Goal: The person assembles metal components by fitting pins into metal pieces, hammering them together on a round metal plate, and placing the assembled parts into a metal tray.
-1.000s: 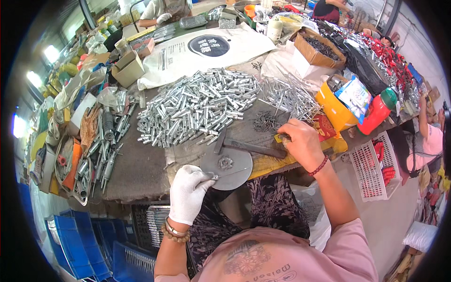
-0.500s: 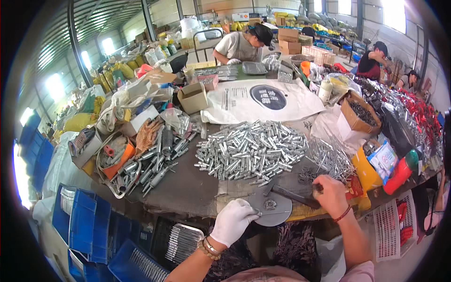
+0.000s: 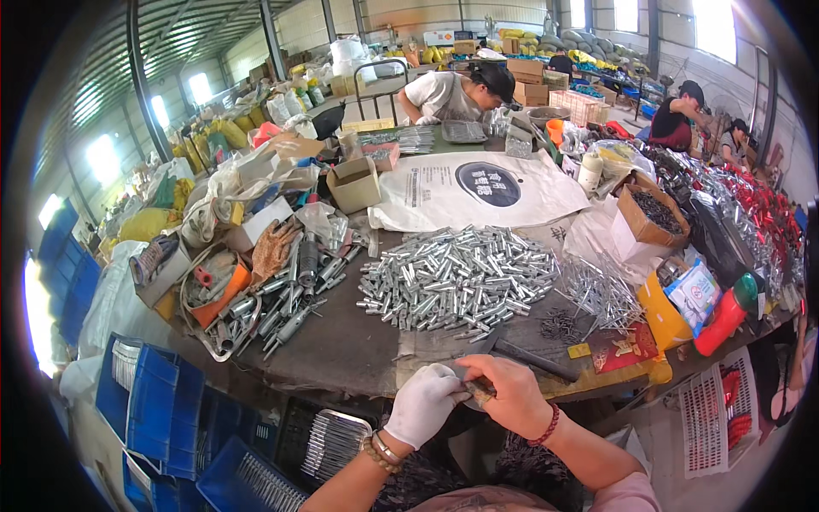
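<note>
My left hand (image 3: 426,403), in a white glove, is closed in a pinch at the table's front edge. The thin metal rod it held earlier is hidden behind the fingers now. My bare right hand (image 3: 510,394) meets it fingertip to fingertip, thumb and fingers pressed together; what lies in them is too small and covered to name. Just beyond the hands rests a hammer (image 3: 536,359) with a dark handle. Small dark screw-like parts (image 3: 560,327) and a heap of thin metal rods (image 3: 604,297) lie to the right. A large pile of silver metal tubes (image 3: 456,280) is in front.
Tools and metal parts crowd the left, beside an orange container (image 3: 223,294). A cardboard box (image 3: 353,183) and white sack (image 3: 426,189) lie beyond the pile. Blue crates (image 3: 162,410) stand low left, a white basket (image 3: 708,427) low right. A co-worker (image 3: 456,96) sits across.
My right hand has moved left from the small dark parts to my left hand's fingertips. The round grey plate is now mostly covered by my hands.
</note>
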### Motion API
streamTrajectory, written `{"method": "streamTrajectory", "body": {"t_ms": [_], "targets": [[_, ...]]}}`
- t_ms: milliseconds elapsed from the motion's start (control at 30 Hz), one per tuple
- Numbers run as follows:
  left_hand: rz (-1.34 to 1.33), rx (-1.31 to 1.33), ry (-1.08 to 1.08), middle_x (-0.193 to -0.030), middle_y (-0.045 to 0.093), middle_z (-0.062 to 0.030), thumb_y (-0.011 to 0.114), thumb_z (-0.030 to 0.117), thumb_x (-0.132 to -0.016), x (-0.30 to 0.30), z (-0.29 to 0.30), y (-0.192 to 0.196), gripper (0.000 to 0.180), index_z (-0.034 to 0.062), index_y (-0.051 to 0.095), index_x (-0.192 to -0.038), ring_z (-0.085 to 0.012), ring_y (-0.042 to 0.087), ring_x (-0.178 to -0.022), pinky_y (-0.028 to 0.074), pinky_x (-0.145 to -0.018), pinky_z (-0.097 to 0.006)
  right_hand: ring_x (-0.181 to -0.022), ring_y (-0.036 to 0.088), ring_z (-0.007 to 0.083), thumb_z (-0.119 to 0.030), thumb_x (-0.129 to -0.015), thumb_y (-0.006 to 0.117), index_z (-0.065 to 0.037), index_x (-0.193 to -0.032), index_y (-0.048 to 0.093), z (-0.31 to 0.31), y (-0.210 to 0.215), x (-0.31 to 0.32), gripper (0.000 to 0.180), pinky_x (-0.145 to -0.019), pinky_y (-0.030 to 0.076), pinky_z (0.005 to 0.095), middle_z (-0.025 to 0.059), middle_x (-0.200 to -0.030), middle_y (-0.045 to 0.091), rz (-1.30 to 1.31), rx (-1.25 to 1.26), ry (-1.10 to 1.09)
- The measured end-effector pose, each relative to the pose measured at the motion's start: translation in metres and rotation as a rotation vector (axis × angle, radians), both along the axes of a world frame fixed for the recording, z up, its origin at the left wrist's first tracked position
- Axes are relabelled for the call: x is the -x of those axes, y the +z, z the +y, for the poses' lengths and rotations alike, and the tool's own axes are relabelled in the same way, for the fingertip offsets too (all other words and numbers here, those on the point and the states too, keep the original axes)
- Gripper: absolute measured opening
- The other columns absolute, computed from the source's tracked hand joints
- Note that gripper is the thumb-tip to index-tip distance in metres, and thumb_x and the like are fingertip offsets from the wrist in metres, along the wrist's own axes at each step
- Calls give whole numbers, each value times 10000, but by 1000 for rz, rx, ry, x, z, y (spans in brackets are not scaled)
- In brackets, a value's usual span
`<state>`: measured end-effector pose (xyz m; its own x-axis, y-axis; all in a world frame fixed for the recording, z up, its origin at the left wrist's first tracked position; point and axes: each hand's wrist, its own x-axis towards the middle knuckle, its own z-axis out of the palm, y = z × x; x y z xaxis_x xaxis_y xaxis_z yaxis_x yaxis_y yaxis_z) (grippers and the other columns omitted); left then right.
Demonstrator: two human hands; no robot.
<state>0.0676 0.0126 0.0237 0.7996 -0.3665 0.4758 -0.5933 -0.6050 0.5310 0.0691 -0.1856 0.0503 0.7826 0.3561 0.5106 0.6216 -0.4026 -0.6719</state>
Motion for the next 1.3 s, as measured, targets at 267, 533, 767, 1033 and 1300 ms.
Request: {"method": "streamTrajectory", "body": {"t_ms": [267,533,767,1033,1300], "targets": [[20,14,-7,-948,682,-92,862,96,-775,3,2,-2,195,59,718,-901,-319,664,-939,552,-833,-417,-931,712,311,77,-756,737,-92,-1301,657,-8,-13,11,576,-833,565,408,85,-984,745,9,99,-63],[33,30,6,-939,684,-90,852,101,-783,9,-1,-5,178,59,720,-894,-320,664,-953,549,-850,-422,-927,707,325,69,-764,724,-71,-1236,649,-8,-19,16,498,-835,562,429,110,-978,726,-54,100,-85],[-1,48,9,-934,676,-98,849,101,-782,0,1,-3,153,63,733,-875,-318,665,-938,549,-843,-417,-975,712,331,107,-775,726,-57,-1217,640,-15,-14,7,479,-874,556,413,105,-980,730,-12,-19,-102],[26,87,26,-919,680,-65,836,117,-786,1,0,-6,138,96,746,-888,-307,652,-929,539,-837,-422,-972,699,337,147,-748,688,-67,-1234,623,-7,-23,0,535,-867,554,417,89,-923,737,-81,-46,-59],[17,57,3,-960,667,-92,853,82,-765,3,2,-11,194,72,719,-906,-323,661,-964,542,-855,-422,-952,687,352,140,-755,678,-74,-1265,603,-9,-18,0,559,-842,549,434,105,-914,722,30,-1,-50]]}}
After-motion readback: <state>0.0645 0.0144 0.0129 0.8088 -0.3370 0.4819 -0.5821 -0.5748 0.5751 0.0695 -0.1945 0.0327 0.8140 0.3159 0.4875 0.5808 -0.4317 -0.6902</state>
